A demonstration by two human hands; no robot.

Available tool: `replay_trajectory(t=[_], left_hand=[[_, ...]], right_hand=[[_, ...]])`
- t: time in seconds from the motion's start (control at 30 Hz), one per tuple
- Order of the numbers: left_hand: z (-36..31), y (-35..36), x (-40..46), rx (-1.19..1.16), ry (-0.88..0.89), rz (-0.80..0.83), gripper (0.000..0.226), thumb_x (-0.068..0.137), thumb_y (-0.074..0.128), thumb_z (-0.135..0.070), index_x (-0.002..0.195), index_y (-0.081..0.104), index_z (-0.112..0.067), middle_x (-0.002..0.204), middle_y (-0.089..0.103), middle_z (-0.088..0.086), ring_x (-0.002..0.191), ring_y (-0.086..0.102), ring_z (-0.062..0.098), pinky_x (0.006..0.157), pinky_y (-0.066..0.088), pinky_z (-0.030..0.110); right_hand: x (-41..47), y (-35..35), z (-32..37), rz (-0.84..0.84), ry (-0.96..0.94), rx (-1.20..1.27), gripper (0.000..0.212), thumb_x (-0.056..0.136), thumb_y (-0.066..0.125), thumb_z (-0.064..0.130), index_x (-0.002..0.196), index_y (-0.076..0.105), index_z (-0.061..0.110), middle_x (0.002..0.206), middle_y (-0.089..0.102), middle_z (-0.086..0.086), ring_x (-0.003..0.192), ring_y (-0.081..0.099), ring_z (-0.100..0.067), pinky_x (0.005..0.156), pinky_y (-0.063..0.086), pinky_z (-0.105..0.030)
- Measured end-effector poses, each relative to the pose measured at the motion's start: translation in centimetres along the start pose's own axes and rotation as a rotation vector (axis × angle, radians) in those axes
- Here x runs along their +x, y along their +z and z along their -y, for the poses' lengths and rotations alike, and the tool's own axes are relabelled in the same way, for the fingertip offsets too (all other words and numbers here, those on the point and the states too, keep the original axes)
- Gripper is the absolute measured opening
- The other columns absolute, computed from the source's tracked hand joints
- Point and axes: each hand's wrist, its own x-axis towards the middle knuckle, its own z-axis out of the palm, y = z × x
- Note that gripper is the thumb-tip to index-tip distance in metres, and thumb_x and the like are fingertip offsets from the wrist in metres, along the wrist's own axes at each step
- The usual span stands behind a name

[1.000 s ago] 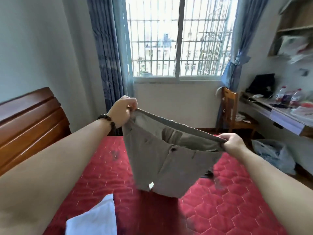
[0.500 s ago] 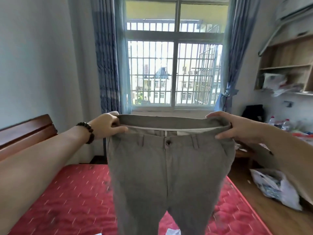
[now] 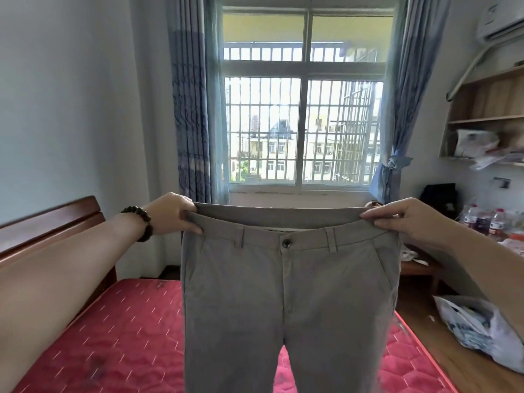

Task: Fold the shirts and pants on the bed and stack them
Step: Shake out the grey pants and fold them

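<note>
Grey pants (image 3: 289, 293) hang upright in front of me, front side with the button facing me, waistband stretched flat. My left hand (image 3: 173, 212), with a bead bracelet on the wrist, pinches the left end of the waistband. My right hand (image 3: 402, 219) pinches the right end. The legs drop out of the bottom of the view, over the red quilted mattress (image 3: 119, 336). No shirt is in view.
A wooden headboard (image 3: 48, 222) runs along the left. A barred window with blue curtains (image 3: 192, 109) is straight ahead. A white plastic bag (image 3: 476, 327) lies on the wooden floor at right, near a desk with bottles (image 3: 482, 222) and wall shelves.
The pants went from bunched and low over the bed to lifted and spread flat by the waistband. My view has tilted up, so the white cloth on the mattress is out of frame.
</note>
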Motion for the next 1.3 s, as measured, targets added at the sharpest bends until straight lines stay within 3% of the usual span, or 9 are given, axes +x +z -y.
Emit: replay_trajectory(t=[0.3, 0.43, 0.57, 0.7, 0.8, 0.97, 1.07, 1.13, 1.3], left_hand=[[1.5, -0.2, 1.2, -0.379, -0.188, 0.037, 0.014, 0.068, 0.084, -0.026, 0.062, 0.073, -0.030, 0.055, 0.061, -0.007, 0.055, 0.052, -0.002, 0.056, 0.038, 0.007], [1.4, -0.9, 1.0, -0.756, -0.231, 0.055, 0.004, 0.074, 0.079, -0.016, 0.073, 0.076, -0.018, 0.066, 0.068, -0.005, 0.065, 0.062, 0.001, 0.058, 0.047, 0.011], [0.6, -0.5, 1.0, -1.189, -0.302, -0.024, 0.019, 0.075, 0.074, -0.009, 0.062, 0.062, -0.017, 0.064, 0.061, -0.002, 0.059, 0.060, 0.008, 0.052, 0.050, 0.018], [-1.4, 1.2, 2.0, -1.309, -0.511, -0.199, 0.023, 0.086, 0.062, -0.006, 0.067, 0.054, -0.015, 0.065, 0.057, 0.005, 0.053, 0.054, 0.012, 0.050, 0.047, 0.022], [-4.5, 2.5, 3.5, -1.233, -0.673, -0.341, 0.022, 0.092, 0.055, -0.005, 0.071, 0.052, -0.010, 0.055, 0.054, 0.005, 0.038, 0.052, 0.007, 0.038, 0.042, 0.016], [-10.6, 3.7, 5.9, -1.215, -0.614, -0.293, 0.013, 0.098, 0.050, -0.019, 0.096, 0.053, -0.006, 0.066, 0.050, 0.001, 0.048, 0.046, 0.009, 0.045, 0.041, 0.025], [-14.9, 3.8, 6.9, -1.028, -0.509, -0.269, 0.039, 0.097, 0.045, -0.044, 0.111, 0.051, -0.009, 0.065, 0.046, -0.004, 0.050, 0.043, 0.007, 0.043, 0.041, 0.021], [-16.9, 3.3, 6.7, -0.979, -0.423, -0.276, 0.055, 0.088, 0.049, -0.059, 0.109, 0.051, -0.008, 0.075, 0.055, -0.001, 0.064, 0.055, 0.012, 0.059, 0.054, 0.030], [-16.7, 2.5, 5.2, -0.994, -0.308, -0.197, 0.062, 0.072, 0.083, -0.026, 0.111, 0.046, 0.003, 0.111, 0.061, 0.023, 0.104, 0.062, 0.031, 0.087, 0.053, 0.048]], right_hand=[[2.6, 0.6, 0.2, 0.025, -0.015, -0.260, 0.019, 0.081, 0.073, 0.018, 0.072, 0.059, 0.027, 0.065, 0.056, 0.005, 0.065, 0.048, -0.013, 0.065, 0.040, -0.026], [2.5, 0.6, -0.7, -0.057, 0.083, 0.159, 0.014, 0.089, 0.063, 0.018, 0.077, 0.056, 0.022, 0.073, 0.063, 0.004, 0.071, 0.057, -0.012, 0.068, 0.049, -0.028], [3.0, 1.5, -0.5, -0.235, 0.103, 0.627, 0.011, 0.080, 0.067, 0.024, 0.074, 0.057, 0.025, 0.073, 0.064, 0.000, 0.061, 0.061, -0.009, 0.054, 0.052, -0.023], [4.5, 3.4, -0.6, -0.661, 0.205, 0.348, 0.017, 0.082, 0.072, 0.025, 0.073, 0.058, 0.027, 0.088, 0.065, -0.006, 0.069, 0.062, -0.013, 0.060, 0.051, -0.028], [5.6, 5.8, 1.2, -0.783, 0.240, 0.292, 0.017, 0.085, 0.069, 0.022, 0.076, 0.055, 0.024, 0.100, 0.066, -0.012, 0.068, 0.056, -0.015, 0.064, 0.050, -0.024], [6.9, 10.5, 7.5, -0.548, 0.111, 0.375, 0.014, 0.086, 0.069, 0.020, 0.083, 0.055, 0.024, 0.098, 0.067, -0.006, 0.081, 0.063, -0.016, 0.061, 0.052, -0.022], [7.6, 13.4, 11.5, -0.439, 0.038, 0.342, 0.014, 0.085, 0.068, 0.017, 0.081, 0.056, 0.021, 0.096, 0.065, -0.006, 0.087, 0.062, -0.020, 0.071, 0.055, -0.034], [7.9, 14.3, 13.2, -0.381, 0.050, 0.393, 0.008, 0.089, 0.063, 0.016, 0.082, 0.059, 0.015, 0.092, 0.065, -0.011, 0.086, 0.062, -0.026, 0.078, 0.054, -0.042], [7.5, 12.3, 14.0, -0.128, 0.146, 0.820, 0.017, 0.097, 0.053, 0.017, 0.104, 0.066, 0.009, 0.080, 0.067, -0.014, 0.069, 0.063, -0.026, 0.069, 0.057, -0.040]])
